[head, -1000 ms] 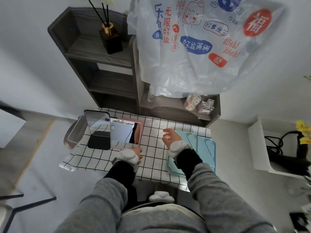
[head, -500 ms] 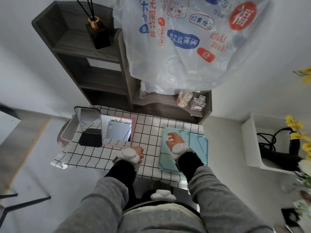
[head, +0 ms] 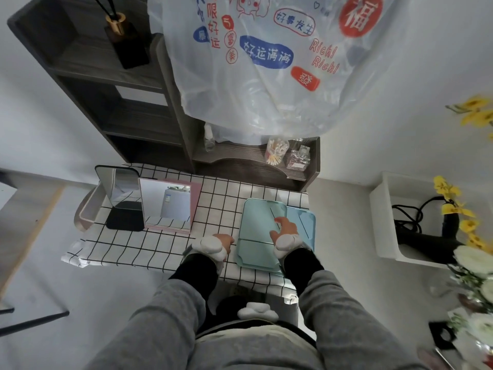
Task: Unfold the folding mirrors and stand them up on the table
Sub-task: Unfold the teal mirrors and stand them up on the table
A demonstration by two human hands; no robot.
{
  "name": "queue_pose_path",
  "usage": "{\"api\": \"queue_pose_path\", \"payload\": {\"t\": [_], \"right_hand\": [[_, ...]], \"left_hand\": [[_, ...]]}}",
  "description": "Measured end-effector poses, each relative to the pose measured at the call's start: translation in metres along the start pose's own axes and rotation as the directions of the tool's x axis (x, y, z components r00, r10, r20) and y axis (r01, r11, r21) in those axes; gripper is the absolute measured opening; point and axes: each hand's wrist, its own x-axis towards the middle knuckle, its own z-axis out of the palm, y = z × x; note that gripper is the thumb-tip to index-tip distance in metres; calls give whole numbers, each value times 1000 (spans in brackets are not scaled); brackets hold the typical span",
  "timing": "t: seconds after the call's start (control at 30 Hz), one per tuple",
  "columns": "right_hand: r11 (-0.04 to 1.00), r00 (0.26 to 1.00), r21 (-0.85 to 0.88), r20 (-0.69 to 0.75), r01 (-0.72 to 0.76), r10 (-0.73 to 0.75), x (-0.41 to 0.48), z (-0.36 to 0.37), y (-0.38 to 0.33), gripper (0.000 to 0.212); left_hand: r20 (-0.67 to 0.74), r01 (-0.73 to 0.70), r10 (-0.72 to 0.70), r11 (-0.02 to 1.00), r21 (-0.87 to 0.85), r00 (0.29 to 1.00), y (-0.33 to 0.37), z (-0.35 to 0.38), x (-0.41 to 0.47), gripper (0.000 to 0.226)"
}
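Two folding mirrors stand unfolded at the table's left: a black one point(head: 117, 193) and a pink one point(head: 168, 204) beside it. Two folded mirrors lie flat at the right: a mint green one point(head: 256, 228) overlapping a light blue one point(head: 304, 222). My right hand point(head: 284, 228) rests flat on top of the green mirror, fingers spread. My left hand point(head: 222, 241) sits at the green mirror's left edge, fingers curled; whether it touches the mirror is hidden by the cuff.
A checked cloth point(head: 149, 244) covers the small table. A dark wooden shelf point(head: 138, 110) stands at the back with a reed diffuser point(head: 125, 41), cotton swabs point(head: 276, 153) and a perfume bottle point(head: 298, 157). A printed plastic bag point(head: 266, 62) hangs overhead. A white bin point(head: 386, 217) stands at the right.
My left hand left the pink mirror, which stays upright, and moved right to the green mirror's edge. My right hand moved onto the green mirror. The camera tilted.
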Motion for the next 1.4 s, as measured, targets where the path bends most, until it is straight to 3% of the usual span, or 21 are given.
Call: {"api": "queue_pose_path", "payload": {"t": [0.2,0.53,0.7,0.87,1.0,1.13,1.3,1.4], "right_hand": [[992,995,95,-36,-89,93,-3,0,21,54],[976,986,154,96,-153,140,-4,5,40,59],[978,983,138,115,-158,142,3,8,46,56],[968,986,198,95,-154,137,4,12,48,44],[947,976,266,166,-180,139,4,7,44,42],[952,976,248,169,-178,138,1,14,41,46],[961,995,260,-9,-93,99,-1,5,24,42],[951,993,310,-106,-13,48,-1,5,12,37]], "left_hand": [[-46,-30,53,917,398,998,8,11,-8,39],[-40,-66,95,888,455,995,11,30,-11,48],[26,-84,84,808,584,996,6,30,-10,49],[-49,-7,29,918,396,998,-7,29,-5,49],[-61,-50,58,990,133,996,-11,21,-8,45],[-33,-104,100,980,-171,994,-15,15,-8,31],[-147,-213,203,976,-53,968,-15,8,-9,47],[-133,-278,277,961,11,952,-13,5,-13,46]]}}
